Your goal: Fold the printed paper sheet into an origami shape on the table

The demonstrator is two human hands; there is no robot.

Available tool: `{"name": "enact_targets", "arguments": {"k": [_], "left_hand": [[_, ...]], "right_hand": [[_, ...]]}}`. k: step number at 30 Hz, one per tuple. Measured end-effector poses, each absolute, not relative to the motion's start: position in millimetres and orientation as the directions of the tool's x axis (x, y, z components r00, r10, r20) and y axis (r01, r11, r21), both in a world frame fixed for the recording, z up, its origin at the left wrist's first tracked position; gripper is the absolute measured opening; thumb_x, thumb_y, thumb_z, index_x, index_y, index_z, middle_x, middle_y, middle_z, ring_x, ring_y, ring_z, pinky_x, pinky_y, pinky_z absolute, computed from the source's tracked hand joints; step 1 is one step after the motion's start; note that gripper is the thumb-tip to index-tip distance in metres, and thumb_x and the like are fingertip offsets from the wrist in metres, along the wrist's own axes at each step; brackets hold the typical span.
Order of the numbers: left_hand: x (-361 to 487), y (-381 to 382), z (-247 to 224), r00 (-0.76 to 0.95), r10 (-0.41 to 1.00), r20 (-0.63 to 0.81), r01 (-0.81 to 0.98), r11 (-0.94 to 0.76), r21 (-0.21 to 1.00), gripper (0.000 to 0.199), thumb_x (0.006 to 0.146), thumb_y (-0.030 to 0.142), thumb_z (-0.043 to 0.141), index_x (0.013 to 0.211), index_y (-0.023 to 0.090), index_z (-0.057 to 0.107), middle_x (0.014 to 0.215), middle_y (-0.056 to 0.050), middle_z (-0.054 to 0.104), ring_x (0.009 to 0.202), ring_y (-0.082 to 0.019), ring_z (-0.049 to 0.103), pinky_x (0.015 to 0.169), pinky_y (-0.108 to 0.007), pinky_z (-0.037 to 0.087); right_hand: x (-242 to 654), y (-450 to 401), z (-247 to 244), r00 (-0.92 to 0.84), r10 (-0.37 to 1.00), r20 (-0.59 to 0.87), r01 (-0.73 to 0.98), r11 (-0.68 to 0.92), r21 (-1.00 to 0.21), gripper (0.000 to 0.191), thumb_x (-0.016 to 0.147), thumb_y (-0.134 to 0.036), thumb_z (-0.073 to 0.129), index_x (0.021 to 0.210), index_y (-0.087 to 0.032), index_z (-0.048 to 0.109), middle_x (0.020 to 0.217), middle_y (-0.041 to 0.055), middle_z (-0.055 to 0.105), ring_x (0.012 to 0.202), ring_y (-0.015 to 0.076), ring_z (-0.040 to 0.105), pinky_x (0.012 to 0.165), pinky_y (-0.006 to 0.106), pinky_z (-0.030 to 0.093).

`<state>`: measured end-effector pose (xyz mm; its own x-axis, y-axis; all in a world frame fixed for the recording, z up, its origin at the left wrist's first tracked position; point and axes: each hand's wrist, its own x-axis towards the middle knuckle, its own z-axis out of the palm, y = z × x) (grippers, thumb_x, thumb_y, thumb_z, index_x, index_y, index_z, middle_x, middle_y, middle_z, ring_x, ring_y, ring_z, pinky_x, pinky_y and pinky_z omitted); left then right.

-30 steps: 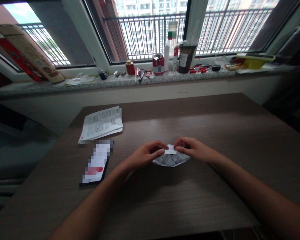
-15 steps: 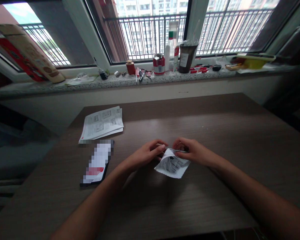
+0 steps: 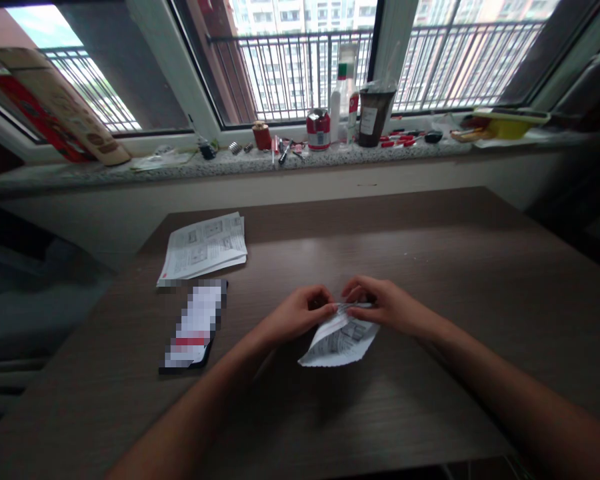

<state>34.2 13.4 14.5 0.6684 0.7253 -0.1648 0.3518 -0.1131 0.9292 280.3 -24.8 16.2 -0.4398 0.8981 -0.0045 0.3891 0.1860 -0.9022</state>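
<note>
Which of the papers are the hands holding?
The printed sheet pinched between the left hand and right hand. The other papers lie untouched on the table, beyond the phone.

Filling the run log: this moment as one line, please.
left hand: on paper, upper edge | right hand: holding paper, upper edge | phone: on table, left of hands | printed sheets: beyond phone

A brown wood-grain table (image 3: 455,267) carries a few printed sheets (image 3: 205,247) stacked near its far left corner, with a phone (image 3: 195,323) lying just in front of them. On the speckled stone windowsill (image 3: 173,175) beyond it sit a red can (image 3: 319,130), a dark lidded cup (image 3: 373,117) and a yellow container (image 3: 513,125).
</note>
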Motion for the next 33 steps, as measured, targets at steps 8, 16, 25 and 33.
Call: {"name": "enact_targets", "arguments": {"k": [8,16,25,33], "left_hand": [[34.2,13.3,8.9,0.611,0.784,-0.115,0.293,-0.088,0.952,0.029,0.091,0.045,0.068,0.089,0.016,0.065,0.083,-0.003,0.064,0.077,-0.016,0.058,0.07,-0.026,0.045],[33.6,14.0,6.6,0.588,0.804,-0.088,0.285,-0.104,0.953,0.025,0.092,0.041,0.066,0.086,0.018,0.06,0.08,-0.001,0.062,0.075,-0.016,0.057,0.067,-0.025,0.043],[35.3,12.2,4.7,0.615,0.785,-0.074,0.286,-0.135,0.949,0.017,0.094,0.034,0.064,0.091,0.017,0.065,0.084,-0.002,0.064,0.078,-0.016,0.058,0.069,-0.026,0.044],[38.5,7.6,8.4,0.645,0.762,-0.053,0.272,-0.164,0.948,0.026,0.098,0.041,0.064,0.091,0.016,0.069,0.086,-0.003,0.068,0.079,-0.016,0.06,0.07,-0.026,0.045]], "right_hand": [[292.5,-18.7,8.9,-0.308,0.949,-0.073,0.416,0.065,-0.907,0.028,0.089,-0.043,0.073,0.102,-0.018,0.071,0.095,0.0066,0.074,0.086,0.0202,0.068,0.073,0.032,0.053],[301.5,-17.7,5.6,-0.311,0.941,-0.135,0.362,-0.014,-0.932,0.03,0.092,-0.047,0.068,0.093,-0.018,0.072,0.078,0.0043,0.072,0.069,0.0176,0.065,0.062,0.029,0.05],[297.0,-22.2,8.2,-0.307,0.949,-0.073,0.425,0.068,-0.903,0.025,0.095,-0.043,0.066,0.091,-0.019,0.071,0.079,0.0035,0.07,0.07,0.0172,0.062,0.062,0.029,0.045],[287.8,-28.7,11.6,-0.292,0.954,-0.07,0.45,0.073,-0.89,0.026,0.093,-0.045,0.068,0.094,-0.019,0.071,0.081,0.0025,0.068,0.071,0.0167,0.058,0.061,0.028,0.042]]}}
